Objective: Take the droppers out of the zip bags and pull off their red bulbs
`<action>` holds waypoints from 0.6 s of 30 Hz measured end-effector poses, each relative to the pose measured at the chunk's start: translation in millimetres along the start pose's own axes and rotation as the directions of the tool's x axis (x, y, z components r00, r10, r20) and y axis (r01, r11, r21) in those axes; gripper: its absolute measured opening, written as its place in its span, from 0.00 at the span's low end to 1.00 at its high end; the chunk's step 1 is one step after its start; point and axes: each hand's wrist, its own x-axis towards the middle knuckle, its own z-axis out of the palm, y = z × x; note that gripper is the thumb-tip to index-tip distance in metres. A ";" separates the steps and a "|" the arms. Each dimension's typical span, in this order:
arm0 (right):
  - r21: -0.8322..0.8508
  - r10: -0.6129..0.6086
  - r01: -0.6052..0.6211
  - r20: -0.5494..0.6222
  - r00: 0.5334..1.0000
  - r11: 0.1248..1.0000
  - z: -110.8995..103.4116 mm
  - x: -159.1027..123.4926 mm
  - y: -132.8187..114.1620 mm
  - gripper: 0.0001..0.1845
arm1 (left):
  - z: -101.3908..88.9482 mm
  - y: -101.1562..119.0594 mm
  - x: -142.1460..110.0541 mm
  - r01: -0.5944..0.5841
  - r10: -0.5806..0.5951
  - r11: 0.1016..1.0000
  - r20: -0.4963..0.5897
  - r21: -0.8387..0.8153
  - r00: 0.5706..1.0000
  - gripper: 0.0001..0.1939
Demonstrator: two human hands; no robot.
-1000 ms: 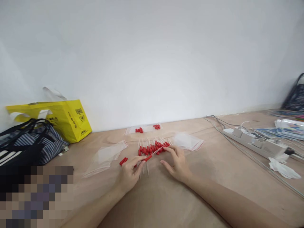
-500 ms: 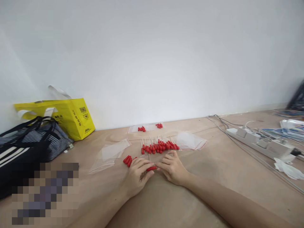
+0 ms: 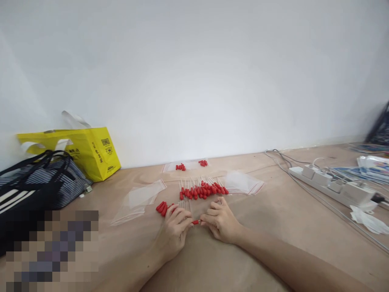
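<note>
Between my hands lies a red rubber bulb (image 3: 196,222), stretched sideways just above the table. My left hand (image 3: 174,229) is closed and pinches its left end. My right hand (image 3: 220,219) pinches at the other end, where a short pale bit of a dropper tube (image 3: 199,222) shows; the fingers hide the rest. Beyond the hands is a row of droppers with red bulbs (image 3: 204,189), thin clear stems pointing away. Several loose red bulbs (image 3: 162,208) sit beside my left fingers. Bare clear tubes (image 3: 187,205) lie just past that hand.
Clear zip bags lie at left (image 3: 146,194) and right (image 3: 243,182). Another zip bag (image 3: 193,164) near the wall has small red bulbs on it. A yellow bag (image 3: 100,154) and striped bag (image 3: 74,178) stand left. At right are a power strip (image 3: 331,184), cables and crumpled tissue (image 3: 369,219).
The red bulb has moved slightly down, and less of it shows between my fingers. My right fingers now meet its right end. The view has shifted slightly.
</note>
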 end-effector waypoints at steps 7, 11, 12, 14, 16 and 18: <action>0.028 -0.001 0.001 0.021 1.000 1.000 -2.3 -1.3 -0.8 0.10 | -1.9 3.2 1.6 -0.030 0.029 0.999 -0.027 -0.024 0.999 0.12; 0.039 0.006 -0.008 0.044 0.999 0.999 -2.6 -1.1 -1.7 0.10 | -1.6 4.9 2.8 -0.033 0.033 0.999 -0.021 -0.029 0.999 0.12; 0.045 0.007 -0.009 0.049 0.999 0.999 -2.8 -1.7 -0.9 0.10 | -1.7 3.9 2.3 -0.032 0.031 0.999 -0.018 -0.036 0.999 0.12; 0.057 0.025 -0.027 0.049 0.999 0.998 -4.1 -4.6 2.9 0.11 | -2.9 -0.6 -0.6 -0.011 0.010 0.998 -0.025 -0.054 1.000 0.12; 0.049 0.080 -0.082 0.039 0.996 0.995 -6.8 -9.6 9.2 0.11 | -5.6 -8.2 -5.6 0.031 -0.035 0.997 -0.049 -0.073 0.998 0.11; 0.028 0.145 -0.146 0.038 0.989 0.989 -9.9 -15.3 16.0 0.11 | -8.6 -15.7 -11.1 0.072 -0.080 0.994 -0.089 -0.084 0.993 0.10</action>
